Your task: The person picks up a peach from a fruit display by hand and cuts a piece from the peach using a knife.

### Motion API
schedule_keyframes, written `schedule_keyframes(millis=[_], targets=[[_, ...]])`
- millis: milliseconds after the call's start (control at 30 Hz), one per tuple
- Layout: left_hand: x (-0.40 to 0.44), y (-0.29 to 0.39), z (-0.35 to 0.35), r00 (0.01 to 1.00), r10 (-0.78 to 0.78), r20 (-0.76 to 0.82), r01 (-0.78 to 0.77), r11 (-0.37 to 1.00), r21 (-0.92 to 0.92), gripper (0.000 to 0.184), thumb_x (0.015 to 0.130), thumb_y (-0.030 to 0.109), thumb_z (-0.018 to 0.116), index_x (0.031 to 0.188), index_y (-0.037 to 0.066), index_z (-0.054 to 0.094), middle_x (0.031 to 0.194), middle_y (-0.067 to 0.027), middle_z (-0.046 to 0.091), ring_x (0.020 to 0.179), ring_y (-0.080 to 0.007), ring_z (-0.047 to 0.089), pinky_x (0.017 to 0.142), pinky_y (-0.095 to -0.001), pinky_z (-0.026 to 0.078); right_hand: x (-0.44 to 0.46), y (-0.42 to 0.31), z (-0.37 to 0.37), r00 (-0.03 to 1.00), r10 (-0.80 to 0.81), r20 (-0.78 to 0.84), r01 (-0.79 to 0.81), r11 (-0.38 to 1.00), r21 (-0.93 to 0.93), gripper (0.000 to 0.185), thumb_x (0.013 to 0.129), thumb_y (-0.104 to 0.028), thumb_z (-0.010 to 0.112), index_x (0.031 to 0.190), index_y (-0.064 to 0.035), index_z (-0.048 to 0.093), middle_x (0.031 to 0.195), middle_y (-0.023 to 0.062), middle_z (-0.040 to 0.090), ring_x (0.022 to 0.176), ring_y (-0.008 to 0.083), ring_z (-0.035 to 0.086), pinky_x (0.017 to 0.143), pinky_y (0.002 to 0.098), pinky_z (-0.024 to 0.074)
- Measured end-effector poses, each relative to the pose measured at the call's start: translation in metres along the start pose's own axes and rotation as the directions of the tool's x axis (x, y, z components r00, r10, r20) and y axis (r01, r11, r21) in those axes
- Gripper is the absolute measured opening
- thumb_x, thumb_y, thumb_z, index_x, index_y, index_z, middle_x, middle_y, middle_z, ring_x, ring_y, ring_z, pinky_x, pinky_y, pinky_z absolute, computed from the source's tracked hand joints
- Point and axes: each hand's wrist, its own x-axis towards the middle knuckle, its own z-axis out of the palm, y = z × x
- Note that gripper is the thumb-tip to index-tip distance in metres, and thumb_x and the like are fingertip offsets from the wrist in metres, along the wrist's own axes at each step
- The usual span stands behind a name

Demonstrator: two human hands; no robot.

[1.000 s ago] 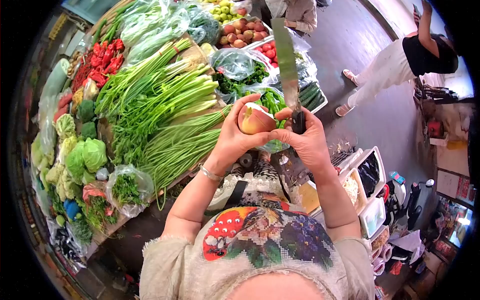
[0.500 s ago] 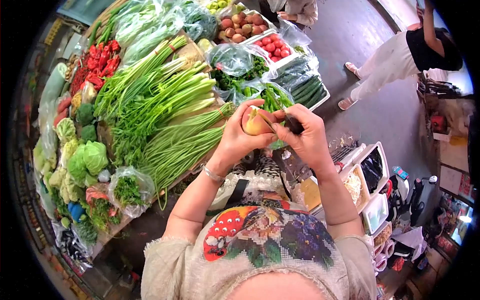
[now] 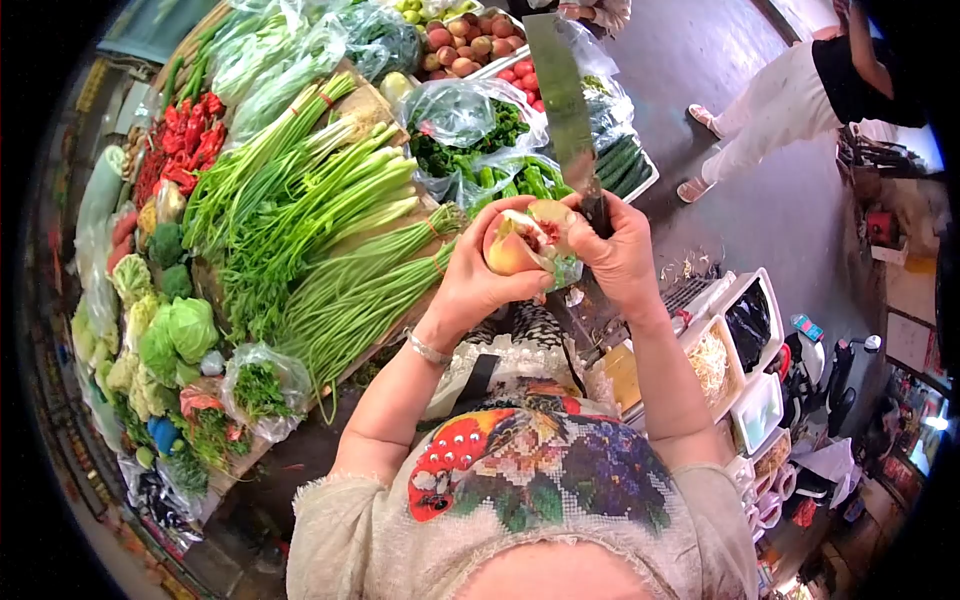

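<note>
My left hand (image 3: 472, 258) is closed around a pinkish-yellow fruit that looks like a pomegranate (image 3: 510, 250), held in front of my chest. The fruit is split open, with red and whitish flesh showing in the gap. In my right hand (image 3: 622, 250) is the dark handle of a broad-bladed knife (image 3: 562, 95). Its blade points up and away, clear of the fruit. The right thumb and fingers also press on the fruit's right-hand piece, next to the opening. Part of the knife handle is hidden by my fingers.
Left of my hands, a stall holds celery (image 3: 330, 185), long beans (image 3: 370, 285), red peppers (image 3: 190, 140) and cabbage (image 3: 180, 335). Crates of round fruit (image 3: 470, 42) and cucumbers (image 3: 625, 168) stand beyond. White bins (image 3: 708, 365) are at my right; a person (image 3: 800, 95) stands farther off.
The fruit has opened, exposing its red inside. The knife has turned so its broad blade stands up and away from the fruit. Both hands stay close together.
</note>
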Motion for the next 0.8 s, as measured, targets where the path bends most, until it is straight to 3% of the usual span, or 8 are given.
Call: schedule_keyframes(millis=[100, 167, 267, 400, 500, 533, 700, 800], targets=[[0.007, 0.006, 0.001, 0.995, -0.1, 0.019, 0.101, 0.99, -0.101, 0.082, 0.066, 0.005, 0.085, 0.137, 0.003, 0.044, 0.12, -0.0056, 0.06, 0.109, -0.013, 0.058, 0.095, -0.0282, 0.049, 0.0, -0.006, -0.002, 0.994, 0.079, 0.077, -0.087, 0.991, 0.101, 0.018, 0.09, -0.015, 0.069, 0.1, -0.0009, 0.064, 0.083, -0.0042, 0.06, 0.07, 0.0027, 0.052, 0.065, 0.0197, 0.046], [0.011, 0.003, 0.001, 0.996, -0.081, 0.034, 0.084, 0.99, -0.116, 0.083, 0.066, 0.004, 0.085, 0.137, 0.003, 0.043, 0.122, -0.0058, 0.059, 0.109, -0.0134, 0.058, 0.095, -0.0282, 0.049, 0.004, 0.0, -0.008, 0.986, 0.135, 0.096, -0.147, 0.98, 0.135, 0.019, 0.09, -0.015, 0.069, 0.102, -0.001, 0.064, 0.081, -0.0034, 0.06, 0.065, 0.0022, 0.051, 0.057, 0.0191, 0.0435], [0.012, 0.004, 0.0, 0.999, -0.031, 0.005, 0.032, 0.99, -0.137, 0.083, 0.065, 0.002, 0.085, 0.137, 0.004, 0.044, 0.123, -0.0061, 0.058, 0.11, -0.0137, 0.058, 0.092, -0.0276, 0.051, 0.009, 0.012, -0.01, 0.976, 0.22, -0.006, -0.189, 0.852, 0.488, 0.016, 0.09, -0.012, 0.067, 0.102, -0.0032, 0.062, 0.078, -0.0004, 0.061, 0.056, 0.0056, 0.053, 0.044, 0.0212, 0.038], [0.012, 0.009, -0.006, 0.996, -0.09, 0.0, 0.087, 0.959, -0.27, 0.09, 0.066, 0.005, 0.083, 0.143, 0.003, 0.037, 0.12, -0.0077, 0.059, 0.109, -0.0211, 0.062, 0.089, -0.0374, 0.057, 0.011, 0.008, -0.006, 0.967, 0.254, -0.011, -0.199, 0.786, 0.585, 0.014, 0.089, -0.008, 0.066, 0.101, -0.0043, 0.061, 0.08, 0.0013, 0.062, 0.057, 0.0075, 0.055, 0.043, 0.0204, 0.0378], [0.014, 0.004, -0.019, 0.997, -0.061, -0.038, 0.046, 0.95, -0.31, 0.092, 0.066, 0.008, 0.083, 0.145, 0.003, 0.036, 0.118, -0.0083, 0.06, 0.108, -0.0228, 0.063, 0.086, -0.0403, 0.059, 0.015, 0.009, -0.003, 0.947, 0.319, -0.027, -0.232, 0.742, 0.629, 0.013, 0.089, -0.007, 0.066, 0.1, -0.0044, 0.061, 0.08, 0.0025, 0.061, 0.058, 0.0084, 0.056, 0.043, 0.0206, 0.0379], [0.013, 0.001, -0.027, 0.998, -0.052, -0.038, 0.035, 0.938, -0.344, 0.094, 0.067, 0.009, 0.084, 0.146, 0.003, 0.034, 0.117, -0.01, 0.061, 0.106, -0.0244, 0.065, 0.085, -0.0424, 0.059, 0.016, 0.015, -0.005, 0.962, 0.273, 0.022, -0.222, 0.732, 0.645, 0.012, 0.089, -0.006, 0.065, 0.1, -0.0046, 0.061, 0.082, 0.0036, 0.061, 0.06, 0.0096, 0.058, 0.043, 0.0205, 0.0382], [0.008, -0.003, -0.047, 0.998, -0.034, -0.048, 0.009, 0.896, -0.443, 0.099, 0.065, 0.015, 0.088, 0.147, 0.001, 0.033, 0.122, -0.0142, 0.061, 0.108, -0.0279, 0.066, 0.082, -0.0414, 0.06, 0.016, 0.017, 0.01, 0.945, 0.326, 0.014, -0.249, 0.693, 0.677, 0.012, 0.088, -0.004, 0.065, 0.099, -0.0046, 0.06, 0.085, 0.0045, 0.061, 0.062, 0.0108, 0.059, 0.043, 0.0198, 0.038], [0.006, -0.004, -0.049, 1.0, -0.014, -0.013, 0.007, 0.906, -0.423, 0.086, 0.072, 0.006, 0.08, 0.146, 0.005, 0.036, 0.12, -0.0112, 0.06, 0.107, -0.0241, 0.065, 0.085, -0.0382, 0.059, 0.015, 0.017, 0.017, 0.957, 0.289, 0.01, -0.219, 0.703, 0.677, 0.017, 0.09, -0.009, 0.065, 0.104, -0.0023, 0.06, 0.088, 0.0041, 0.063, 0.066, 0.007, 0.056, 0.046, 0.0171, 0.0388]])
